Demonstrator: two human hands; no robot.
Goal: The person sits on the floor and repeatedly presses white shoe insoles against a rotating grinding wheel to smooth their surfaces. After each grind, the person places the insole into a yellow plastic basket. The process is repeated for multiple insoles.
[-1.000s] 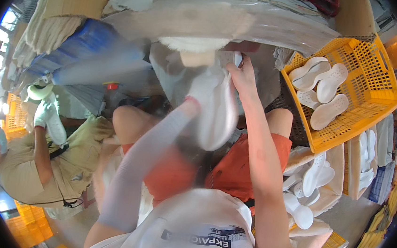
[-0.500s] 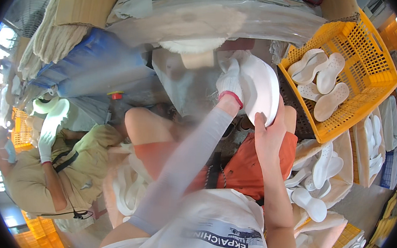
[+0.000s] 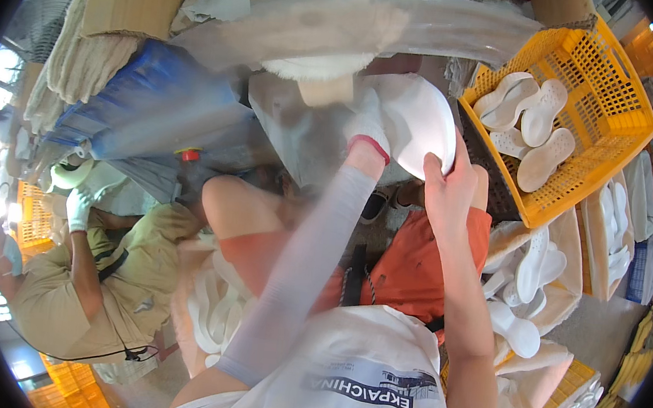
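A large white foot-shaped insole (image 3: 429,127) is held up in front of me, below the hanging plastic sheet. My right hand (image 3: 450,185), bare, pinches its near lower end, thumb on top. My left hand (image 3: 370,122), in a white knit glove with a red cuff, lies against its left side; the fingers are partly blurred. To the left of the insole, a white fuzzy-edged round pad or wheel (image 3: 319,68) shows under the sheet, apart from the near end of the insole. The far end's contact is hard to make out.
A yellow crate (image 3: 566,212) with several white insoles (image 3: 545,161) stands at the right. More white insoles (image 3: 513,329) lie in a lined container by my right thigh. At the left sits a co-worker (image 3: 78,291) with a gloved hand. Clear plastic sheeting (image 3: 434,35) hangs ahead.
My hands have shifted slightly left with the insole, which has tilted a little. The co-worker's gloved hand at the left has moved on a pale piece.
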